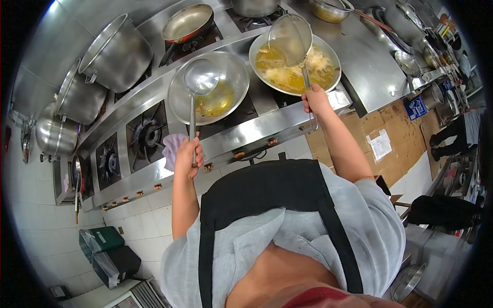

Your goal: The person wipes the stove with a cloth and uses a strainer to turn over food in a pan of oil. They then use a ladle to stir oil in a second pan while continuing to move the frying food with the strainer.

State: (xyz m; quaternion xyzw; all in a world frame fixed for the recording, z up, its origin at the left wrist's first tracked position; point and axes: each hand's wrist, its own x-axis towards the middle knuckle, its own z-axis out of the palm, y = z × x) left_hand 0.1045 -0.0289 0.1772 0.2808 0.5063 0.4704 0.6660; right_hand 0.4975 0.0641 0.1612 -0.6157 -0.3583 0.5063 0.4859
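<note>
The handle of a steel ladle is gripped in my left hand; the ladle's bowl hangs over a wide metal pan with some yellow oil in it. A purple cloth lies beside that hand. My right hand is closed around the handle of a mesh strainer. The strainer is above a second pan, where pale food sits in bubbling yellow oil.
Large steel pots stand at the back left, near a red frying pan. Empty burners are at the left. A steel counter adjoins the right pan. A person stands far right.
</note>
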